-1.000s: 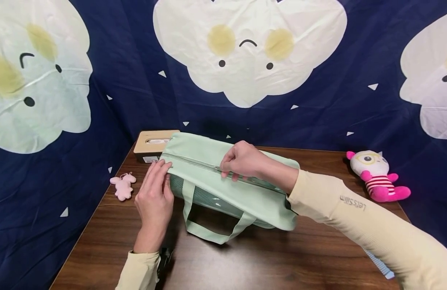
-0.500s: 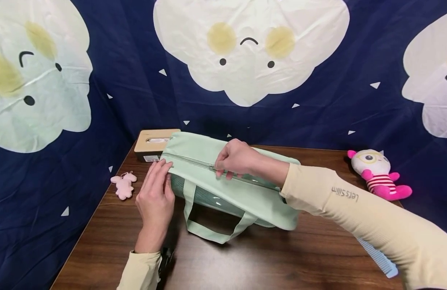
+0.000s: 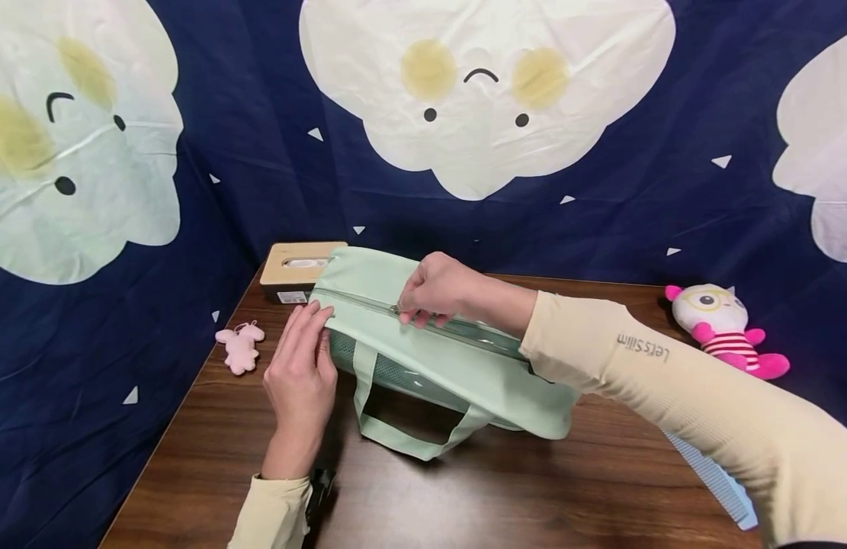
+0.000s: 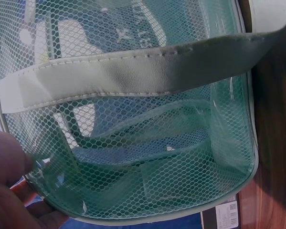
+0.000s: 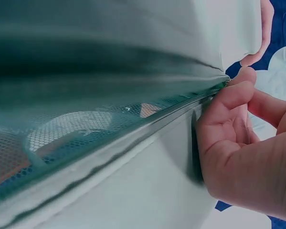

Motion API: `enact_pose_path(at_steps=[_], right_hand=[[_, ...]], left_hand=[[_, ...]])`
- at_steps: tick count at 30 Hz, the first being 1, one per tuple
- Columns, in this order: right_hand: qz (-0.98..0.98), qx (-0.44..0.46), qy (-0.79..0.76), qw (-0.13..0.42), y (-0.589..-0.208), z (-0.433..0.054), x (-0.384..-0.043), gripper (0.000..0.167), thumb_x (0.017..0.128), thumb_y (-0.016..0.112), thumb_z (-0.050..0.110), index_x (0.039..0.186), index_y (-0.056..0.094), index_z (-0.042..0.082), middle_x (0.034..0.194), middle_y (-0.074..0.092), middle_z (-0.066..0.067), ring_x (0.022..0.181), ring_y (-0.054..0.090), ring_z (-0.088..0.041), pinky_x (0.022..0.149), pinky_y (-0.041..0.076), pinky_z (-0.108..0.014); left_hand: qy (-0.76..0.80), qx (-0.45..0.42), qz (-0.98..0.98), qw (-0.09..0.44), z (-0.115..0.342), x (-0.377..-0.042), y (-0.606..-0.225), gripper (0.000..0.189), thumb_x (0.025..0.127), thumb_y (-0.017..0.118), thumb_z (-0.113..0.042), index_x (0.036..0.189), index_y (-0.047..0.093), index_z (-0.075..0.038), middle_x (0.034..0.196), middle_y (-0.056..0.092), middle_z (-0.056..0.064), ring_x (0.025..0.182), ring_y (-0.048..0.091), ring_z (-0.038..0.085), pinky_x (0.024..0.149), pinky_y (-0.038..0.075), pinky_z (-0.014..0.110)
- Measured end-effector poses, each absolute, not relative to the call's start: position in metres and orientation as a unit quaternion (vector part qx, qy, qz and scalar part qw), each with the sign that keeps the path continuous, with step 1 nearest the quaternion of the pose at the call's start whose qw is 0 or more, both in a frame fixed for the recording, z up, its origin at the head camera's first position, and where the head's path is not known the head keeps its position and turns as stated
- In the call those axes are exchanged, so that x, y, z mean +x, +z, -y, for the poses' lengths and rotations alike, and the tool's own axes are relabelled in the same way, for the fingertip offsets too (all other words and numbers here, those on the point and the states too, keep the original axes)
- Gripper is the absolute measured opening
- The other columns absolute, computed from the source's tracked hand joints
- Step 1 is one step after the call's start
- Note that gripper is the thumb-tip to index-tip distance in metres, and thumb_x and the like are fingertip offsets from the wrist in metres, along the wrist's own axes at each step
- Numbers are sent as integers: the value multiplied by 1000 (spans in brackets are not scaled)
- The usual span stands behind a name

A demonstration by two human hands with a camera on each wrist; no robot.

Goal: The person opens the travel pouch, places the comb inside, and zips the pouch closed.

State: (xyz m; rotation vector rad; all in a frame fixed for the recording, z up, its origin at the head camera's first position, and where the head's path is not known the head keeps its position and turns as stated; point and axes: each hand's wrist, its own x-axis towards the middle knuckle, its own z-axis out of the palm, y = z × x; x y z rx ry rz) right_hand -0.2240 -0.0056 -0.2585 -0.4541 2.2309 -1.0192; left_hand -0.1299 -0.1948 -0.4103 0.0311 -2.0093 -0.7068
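- On the table (image 3: 423,507), head view: the green bag (image 3: 457,358), my left hand (image 3: 301,379) gripping its left end, my right hand (image 3: 440,286) pinching the zipper pull (image 3: 395,309) on its top; pink plush (image 3: 241,351) and box (image 3: 289,273) left of it, doll (image 3: 728,339) and blue comb (image 3: 714,476) right.
- Left wrist: my thumb and fingers hold the bag's edge beside its handle (image 4: 123,71).
- Right wrist: my fingertips pinch at the end of the bag's parted zip (image 5: 152,120).

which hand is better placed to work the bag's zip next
Probably the right. The right hand pinches the zip where its open gap ends. The left hand holds the bag at its left end, so the left seems better suited to steadying.
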Motion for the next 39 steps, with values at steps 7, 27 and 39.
enact_pose_path(at_steps=[7, 27, 39], right_hand=[[-837, -163, -404, 331, -257, 17, -228, 19, 99, 59, 4, 104, 75, -4, 73, 71, 2, 63, 64, -10, 54, 45, -23], [-841, -148, -394, 340, -254, 41, -244, 20, 102, 59, 6, 110, 75, -3, 72, 70, 3, 62, 62, -10, 51, 38, -23], [-831, -141, -421, 335, -263, 68, -250, 18, 102, 60, 6, 108, 75, -3, 72, 70, 0, 55, 60, -10, 49, 35, -23]], left_hand=[[-290, 13, 825, 484, 195, -129, -410, 24, 94, 68, 0, 115, 76, -7, 127, 73, 10, 124, 66, 34, 92, 54, 58], [-294, 10, 827, 480, 193, -129, -409, 21, 96, 67, -2, 115, 76, -7, 127, 73, 10, 125, 65, 34, 95, 54, 58], [-296, 7, 828, 477, 193, -127, -410, 23, 96, 67, 0, 116, 76, -8, 126, 73, 10, 125, 65, 35, 97, 53, 56]])
